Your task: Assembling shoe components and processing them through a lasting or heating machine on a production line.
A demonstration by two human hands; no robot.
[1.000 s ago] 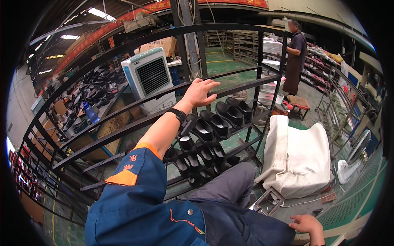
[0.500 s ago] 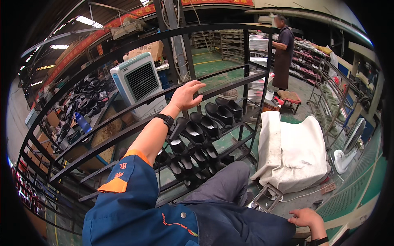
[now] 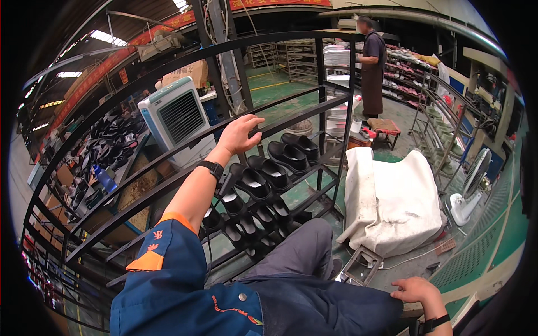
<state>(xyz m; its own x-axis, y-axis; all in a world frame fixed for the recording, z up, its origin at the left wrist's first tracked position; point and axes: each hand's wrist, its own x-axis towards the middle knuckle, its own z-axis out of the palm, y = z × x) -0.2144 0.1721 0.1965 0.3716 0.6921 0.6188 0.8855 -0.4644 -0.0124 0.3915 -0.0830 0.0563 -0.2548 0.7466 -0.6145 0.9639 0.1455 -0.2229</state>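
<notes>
Workshop (image 3: 400, 112) view shifted, left hand (image 3: 240, 135) at rack (image 3: 320, 67)

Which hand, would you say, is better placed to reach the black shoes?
Probably the left: the left hand is extended near the black shoes, while the right hand is lower and farther away.

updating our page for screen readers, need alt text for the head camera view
Left hand at a black metal rack holding black shoes; right hand beside the lap. Beyond the rack, an aproned co-worker stands.
</notes>
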